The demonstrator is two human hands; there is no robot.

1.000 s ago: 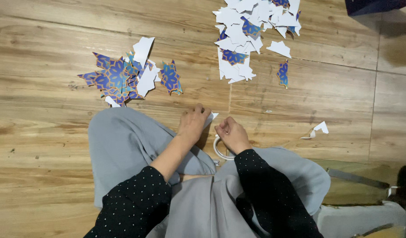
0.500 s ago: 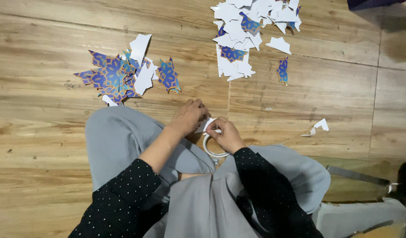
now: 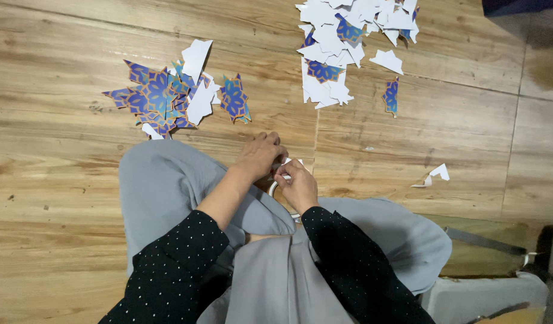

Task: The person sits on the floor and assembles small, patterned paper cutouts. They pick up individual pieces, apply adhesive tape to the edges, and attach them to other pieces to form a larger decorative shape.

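Note:
I sit on a wooden floor (image 3: 60, 180) in grey trousers and black dotted sleeves. My left hand (image 3: 261, 155) and my right hand (image 3: 299, 187) meet in front of my knees. Together they pinch a small white paper piece (image 3: 287, 174). A white ring (image 3: 272, 189) shows partly beneath my fingers; I cannot tell which hand holds it. A pile of blue patterned paper cut-outs (image 3: 159, 96) lies to the upper left of my hands, with a single star-shaped cut-out (image 3: 235, 99) beside it.
A heap of white paper scraps (image 3: 342, 36) mixed with blue pieces lies at the top right. A small blue cut-out (image 3: 391, 96) and a white scrap (image 3: 435, 174) lie apart on the right. A grey object (image 3: 486, 294) sits at the lower right corner.
My left hand has closed in over the right hand's fingers, and both hands now work the white piece more tightly together. The cut-outs on the floor stay put.

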